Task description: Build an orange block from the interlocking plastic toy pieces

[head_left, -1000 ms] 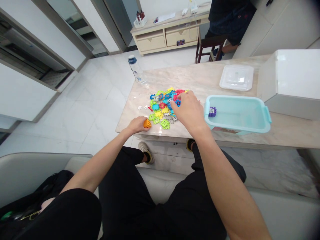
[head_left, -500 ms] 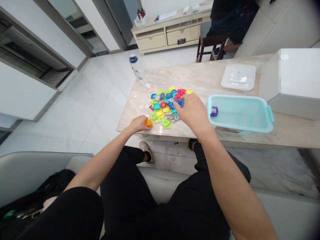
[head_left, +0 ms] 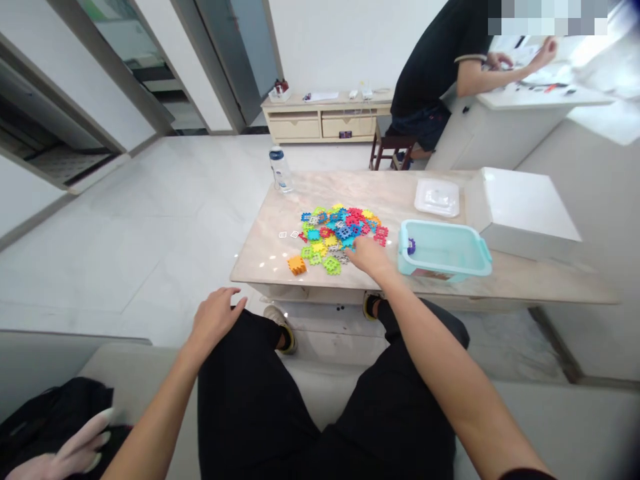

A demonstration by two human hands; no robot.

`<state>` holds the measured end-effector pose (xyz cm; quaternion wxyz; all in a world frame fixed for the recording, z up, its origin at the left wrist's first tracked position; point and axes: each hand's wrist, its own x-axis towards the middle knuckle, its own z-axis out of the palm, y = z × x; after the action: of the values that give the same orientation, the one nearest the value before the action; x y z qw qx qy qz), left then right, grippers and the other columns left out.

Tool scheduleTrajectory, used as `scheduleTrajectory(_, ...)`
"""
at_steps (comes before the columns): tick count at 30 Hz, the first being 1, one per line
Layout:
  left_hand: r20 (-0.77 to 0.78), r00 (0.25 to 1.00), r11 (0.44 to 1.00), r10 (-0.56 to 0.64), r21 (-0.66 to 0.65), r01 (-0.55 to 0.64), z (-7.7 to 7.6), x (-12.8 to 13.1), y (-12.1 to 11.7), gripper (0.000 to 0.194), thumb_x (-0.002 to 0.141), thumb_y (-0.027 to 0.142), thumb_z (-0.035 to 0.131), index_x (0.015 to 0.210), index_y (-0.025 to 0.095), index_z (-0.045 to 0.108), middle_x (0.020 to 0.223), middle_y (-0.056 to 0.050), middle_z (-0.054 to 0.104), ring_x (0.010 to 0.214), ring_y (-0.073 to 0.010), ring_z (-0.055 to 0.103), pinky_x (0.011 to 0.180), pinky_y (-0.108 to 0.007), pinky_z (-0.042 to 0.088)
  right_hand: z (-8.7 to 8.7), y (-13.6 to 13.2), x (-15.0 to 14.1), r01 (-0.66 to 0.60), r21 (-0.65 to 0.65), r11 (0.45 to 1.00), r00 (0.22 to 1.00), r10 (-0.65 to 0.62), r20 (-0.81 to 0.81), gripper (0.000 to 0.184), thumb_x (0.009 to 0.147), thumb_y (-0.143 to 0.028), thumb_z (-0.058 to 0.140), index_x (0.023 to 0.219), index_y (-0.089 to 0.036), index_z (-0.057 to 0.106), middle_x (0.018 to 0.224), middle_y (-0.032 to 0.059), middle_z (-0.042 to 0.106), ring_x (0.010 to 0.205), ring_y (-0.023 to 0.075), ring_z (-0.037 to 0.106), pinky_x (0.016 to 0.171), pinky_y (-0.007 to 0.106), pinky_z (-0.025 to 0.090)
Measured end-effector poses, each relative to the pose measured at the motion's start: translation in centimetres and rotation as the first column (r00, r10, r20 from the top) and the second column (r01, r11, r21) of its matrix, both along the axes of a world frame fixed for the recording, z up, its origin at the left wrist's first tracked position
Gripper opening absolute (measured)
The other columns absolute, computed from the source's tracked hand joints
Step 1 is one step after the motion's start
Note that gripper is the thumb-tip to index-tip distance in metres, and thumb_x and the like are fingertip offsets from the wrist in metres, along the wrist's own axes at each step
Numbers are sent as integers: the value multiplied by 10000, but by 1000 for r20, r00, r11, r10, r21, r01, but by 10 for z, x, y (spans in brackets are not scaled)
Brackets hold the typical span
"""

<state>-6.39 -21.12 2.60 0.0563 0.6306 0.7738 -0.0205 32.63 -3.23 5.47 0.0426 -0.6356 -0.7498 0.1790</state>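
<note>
A heap of colourful interlocking plastic tiles [head_left: 331, 240] with notched edges lies on the table in front of me. My right hand [head_left: 369, 257] is at its near right side, close to grey and light blue tiles. Thumb and forefinger look slightly apart there; I see nothing held, though the fingertips are partly hidden. A small stack of orange tiles [head_left: 297, 265] sits at the near left of the heap. My left hand [head_left: 217, 317] is off the table above my left thigh, fingers loosely spread and holding nothing.
On the right stands a light turquoise bin [head_left: 445, 267] with a purple tile [head_left: 411, 246] inside. Behind are a clear plastic lid [head_left: 437, 198] and a white box [head_left: 525, 207]. A water bottle [head_left: 281, 172] stands at the far left corner. Another person [head_left: 435, 73] sits beyond.
My left hand has let go of the orange stack and drawn back off the table. My right hand has shifted towards the near side of the heap. The view has tilted up.
</note>
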Motion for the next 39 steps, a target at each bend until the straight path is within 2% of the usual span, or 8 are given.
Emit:
scheduleTrajectory(4, 73, 994, 996, 78, 38, -81, -13, -7, -30, 566, 1071, 553, 366, 1176, 212, 804, 1263, -163, 813, 1249, -407, 723, 1062, -514, 547, -16, -12, -35, -74, -56, 996, 997, 74, 1, 416, 1000, -453, 722, 1197, -91, 776, 1139, 251, 815, 1076, 315, 780, 918, 347, 562)
scheduleTrajectory(8, 120, 981, 978, 151, 124, -165, -14, -4, -38, 558, 1053, 527, 405, 1202, 179, 814, 1236, -172, 816, 1215, -400, 736, 1061, -500, 544, -39, -28, -64, -139, -25, 990, 990, 138, -35, 290, 996, -377, 724, 1209, -190, 786, 1123, 163, 832, 1049, 295, 777, 906, 343, 575)
scheduleTrajectory(12, 184, 975, 968, 128, 192, -164, -18, -7, -41, 538, 1056, 518, 421, 1166, 181, 827, 1188, -161, 825, 1152, -379, 757, 1042, -483, 548, -64, -27, -80, -210, 58, 976, 973, 215, -85, 308, 1020, -272, 652, 1301, -214, 763, 1257, 136, 804, 1220, 279, 724, 1034, 362, 558)
scheduleTrajectory(19, 245, 968, 938, -55, 344, -33, -34, -6, -36, 434, 1088, 462, 471, 1100, 194, 813, 1110, -119, 840, 1075, -342, 768, 1021, -468, 532, -83, 70, -76, -125, 291, 948, 988, 146, -51, 347, 1047, -207, 536, 1343, -171, 712, 1360, 157, 741, 1311, 294, 654, 1163, 414, 502)
scheduleTrajectory(23, 255, 958, 927, -134, 374, 30, -37, -3, -30, 360, 1105, 428, 510, 1108, 209, 795, 1095, -83, 845, 1034, -311, 767, 1019, -452, 511, -82, 141, -81, -134, 265, 955, 985, 100, 137, 421, 1010, -244, 586, 1399, -108, 673, 1414, 219, 685, 1360, 346, 611, 1200, 446, 473)
scheduleTrajectory(26, 268, 947, 918, -175, 391, 59, -40, -3, -28, 320, 1112, 418, 530, 1111, 220, 781, 1091, -74, 843, 1024, -300, 761, 1022, -447, 501, -89, 178, -93, -270, 174, 947, 934, 214, 286, 589, 996, -349, 658, 1518, -87, 582, 1530, 246, 617, 1434, 379, 549, 1232, 479, 442)
scheduleTrajectory(30, 271, 940, 913, -209, 399, 88, -45, -8, -28, 293, 1101, 436, 570, 1152, 225, 768, 1100, -85, 838, 1037, -313, 755, 1036, -461, 498, -107, 203, -105, -345, 52, 937, 881, 304, 362, 726, 978, -418, 710, 1600, -115, 491, 1631, 237, 550, 1488, 384, 505, 1242, 499, 430)
scheduleTrajectory(39, 269, 937, 928, -222, 354, 117, -42, -4, -17, 303, 1100, 435, 569, 1167, 214, 766, 1105, -94, 835, 1044, -322, 753, 1039, -472, 506, -111, 208, -94, -391, 15, 920, 851, 355, 386, 512, 996, -458, 694, 1393, -135, 672, 1479, 228, 618, 1337, 392, 600, 1143, 487, 504)
